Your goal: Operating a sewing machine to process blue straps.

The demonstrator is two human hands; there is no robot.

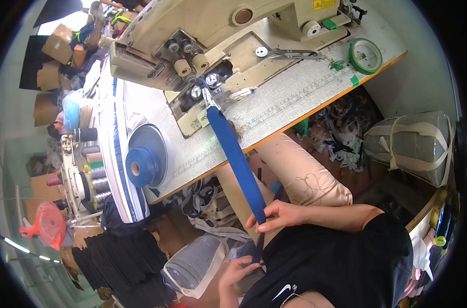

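Observation:
A blue fabric strip [236,154] runs from the metal guide [209,97] by the sewing machine's needles, over the table edge and down to my lap. My right hand [282,215] pinches the strip between thumb and fingers in front of my body. Below it, the strip looks darker and narrower, and its lower part reaches my left hand [239,269], whose fingers are closed on it near my shirt. The beige sewing machine [202,25] stands over the table with two thread tension knobs [190,64] at its head.
A blue tape roll [138,167] sits on the left of the table [295,97]. Scissors [295,54] and a green-rimmed round dish [365,56] lie at the right. Wrapped bundles [408,146], fabric scraps [341,133] and stacked black pieces [123,267] surround my legs.

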